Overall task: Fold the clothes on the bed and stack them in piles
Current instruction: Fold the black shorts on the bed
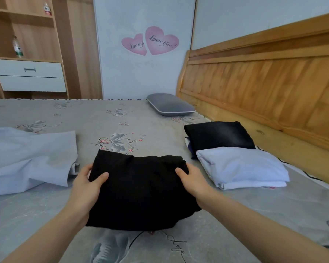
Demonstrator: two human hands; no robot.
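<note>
A folded black garment [141, 190] lies on the grey flowered bed sheet [122, 118] straight ahead. My left hand [87, 185] grips its left edge, thumb on top and fingers tucked under. My right hand [193, 180] grips its right edge the same way. To the right, a folded pale lavender garment [243, 168] sits in front of a folded black garment [218, 134]; dark blue cloth peeks out beneath them. An unfolded pale lavender garment [27, 160] is spread at the left.
A small grey pillow [170, 104] lies at the far side of the bed. A wooden headboard [264, 88] runs along the right. A wooden shelf unit with white drawers [29, 74] stands beyond the bed at the left.
</note>
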